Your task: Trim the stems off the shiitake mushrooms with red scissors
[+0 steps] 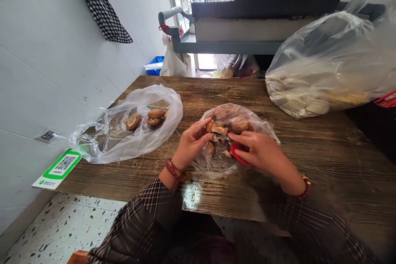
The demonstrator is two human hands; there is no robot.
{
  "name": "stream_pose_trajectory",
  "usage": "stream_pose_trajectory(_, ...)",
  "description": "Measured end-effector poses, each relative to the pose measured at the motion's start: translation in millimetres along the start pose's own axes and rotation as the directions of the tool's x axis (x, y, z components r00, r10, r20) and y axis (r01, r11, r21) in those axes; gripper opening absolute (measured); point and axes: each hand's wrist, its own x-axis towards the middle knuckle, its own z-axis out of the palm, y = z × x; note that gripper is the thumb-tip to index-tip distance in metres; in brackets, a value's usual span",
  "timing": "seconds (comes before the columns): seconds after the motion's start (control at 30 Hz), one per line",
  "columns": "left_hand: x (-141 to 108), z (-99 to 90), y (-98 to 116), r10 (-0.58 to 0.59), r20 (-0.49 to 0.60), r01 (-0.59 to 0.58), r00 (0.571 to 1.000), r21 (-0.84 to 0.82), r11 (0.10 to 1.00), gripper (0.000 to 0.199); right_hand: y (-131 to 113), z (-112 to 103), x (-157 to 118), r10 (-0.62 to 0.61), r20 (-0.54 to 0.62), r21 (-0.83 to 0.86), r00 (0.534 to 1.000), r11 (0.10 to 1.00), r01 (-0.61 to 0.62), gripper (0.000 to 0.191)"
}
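Observation:
My left hand [194, 139] pinches a brown mushroom [220, 130] whose pale underside and stem face me. In my right hand [258, 148] is a pair of scissors [236, 152] with red handles; the blades lie against the mushroom's stem. Both hands are above an opened clear plastic bag [216, 170] holding several brown mushrooms [239, 124] and a cut stem piece [227, 154]. To the left, a second clear plastic bag [123, 150] lies open with several mushrooms [156, 113] inside.
A big clear bag [309, 78] of pale, flat pieces stands at the table's back right. A green QR-code card [62, 167] lies at the left corner of the wooden table [210, 90]. White wall [37, 70] borders the left; a grey-framed cart [235, 45] stands beyond the far edge.

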Motion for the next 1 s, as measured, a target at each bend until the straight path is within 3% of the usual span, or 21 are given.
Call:
stream_pose_trajectory(0.27, -1, -0.1, -2, -0.094, 0.041, 0.099, 0.995, -0.175, 0.979, 0.056, -3, 1, 2, 0.001, -0.005, 0.127, 1.0, 0.992, -0.001, 0.042)
stream_pose_trajectory(0.43, -1, -3.5, 2, -0.124, 0.027, 0.127, 0.992, -0.229, 0.965, 0.049, 13, -10, -6, -0.087, 0.001, 0.269, 0.996, 0.96, 0.084, 0.038)
stream_pose_trajectory(0.5, 0, -6.1, 2, -0.124, -0.022, 0.111, 0.992, -0.309, 0.945, 0.046, 21, -13, -9, -0.091, -0.045, 0.358, 0.995, 0.928, 0.101, 0.035)
stream_pose_trajectory(0.57, 1, -7.0, 3, -0.127, -0.047, 0.1, 0.991, -0.38, 0.92, 0.045, 26, -11, -10, -0.002, -0.162, 0.436, 0.987, 0.897, 0.074, 0.034)
stream_pose_trajectory(0.7, -1, -0.3, 4, -0.168, 0.061, 0.178, 0.984, -0.449, 0.876, 0.043, 15, 4, -2, 0.198, -0.364, 0.548, 0.91, 0.836, 0.037, 0.048)
stream_pose_trajectory(0.83, -5, 10.6, 5, -0.199, 0.173, 0.258, 0.965, -0.462, 0.848, 0.041, -8, 19, 7, 0.169, -0.431, 0.535, 0.887, 0.839, 0.1, 0.057)
stream_pose_trajectory(0.93, -7, 15.5, 4, -0.195, 0.214, 0.274, 0.957, -0.457, 0.846, 0.038, -16, 27, 10, 0.139, -0.452, 0.507, 0.881, 0.853, 0.126, 0.053)
stream_pose_trajectory(1.0, -8, 17.3, 2, -0.205, 0.25, 0.3, 0.946, -0.446, 0.843, 0.038, -15, 31, 11, 0.184, -0.449, 0.529, 0.874, 0.843, 0.095, 0.048)
